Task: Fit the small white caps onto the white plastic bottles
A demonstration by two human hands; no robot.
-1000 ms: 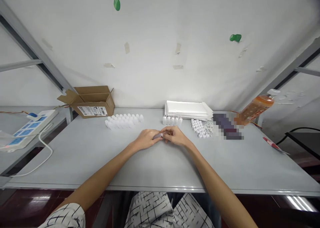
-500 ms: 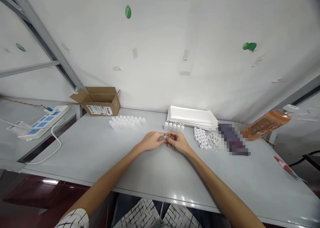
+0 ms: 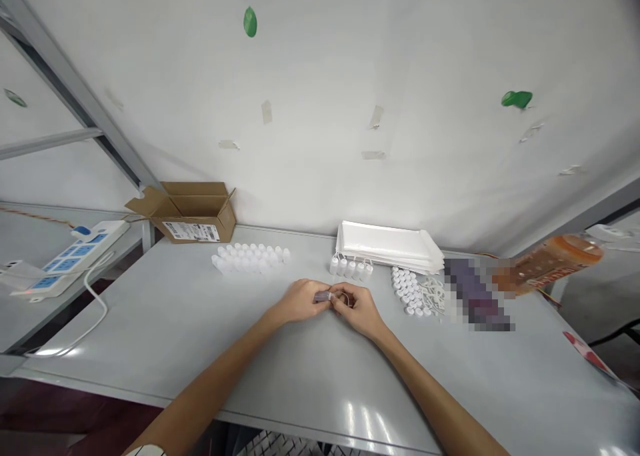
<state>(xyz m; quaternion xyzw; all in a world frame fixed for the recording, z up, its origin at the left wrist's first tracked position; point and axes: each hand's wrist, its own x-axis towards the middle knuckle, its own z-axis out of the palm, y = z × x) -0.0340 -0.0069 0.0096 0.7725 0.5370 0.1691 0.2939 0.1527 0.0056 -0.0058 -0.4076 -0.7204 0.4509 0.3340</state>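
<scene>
My left hand (image 3: 301, 301) is closed around a small translucent bottle (image 3: 322, 297), held lying on its side above the table. With thumb and fingertips, my right hand (image 3: 361, 311) pinches the bottle's neck end, where a thin white cord (image 3: 347, 299) loops out. The fingers partly hide that end, so how the cord is fastened cannot be seen. Just beyond my hands stands a short row of white bottles with cord loops (image 3: 351, 269). Several plain translucent bottles (image 3: 250, 259) are grouped to the left. White caps (image 3: 407, 291) lie on the right, beside a pile of white cords (image 3: 432, 295).
White padded envelopes (image 3: 387, 244) are stacked by the wall. An open cardboard box (image 3: 193, 219) stands at the back left, near a power strip (image 3: 75, 259) with a cable. On the right are a pixelated dark object (image 3: 477, 295) and an orange drink bottle (image 3: 555, 263).
The view has tilted and shifted slightly, so the table appears lower. Both hands stay together at the bottle, and the cord loop by my right fingers now shows more clearly.
</scene>
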